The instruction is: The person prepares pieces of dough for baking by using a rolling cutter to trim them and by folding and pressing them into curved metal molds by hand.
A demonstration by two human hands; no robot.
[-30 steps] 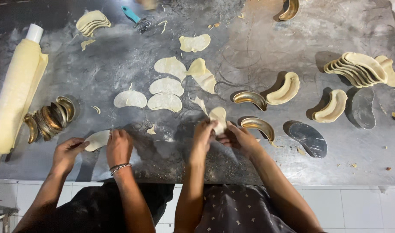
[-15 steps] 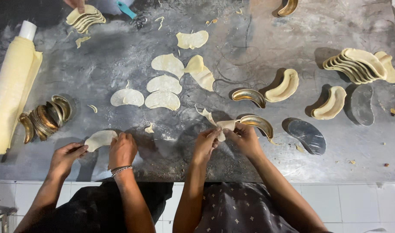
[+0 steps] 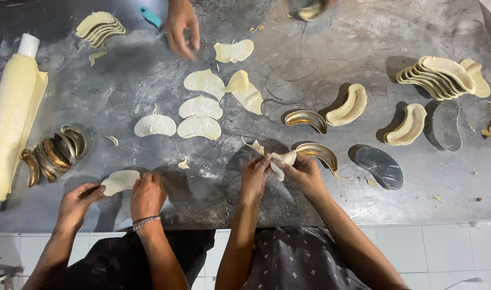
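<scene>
On floured steel table (image 3: 320, 70), both hands pinch dough piece (image 3: 282, 159).

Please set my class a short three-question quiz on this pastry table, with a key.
1. True or false: the left hand and right hand of the person in the patterned top both hold one dough piece.
2. What lies at the left end of the steel table? A) rolled dough sheet B) a bowl of filling
3. What colour is the tool beside the far hand?
Key: 1 true; 2 A; 3 blue.
</scene>
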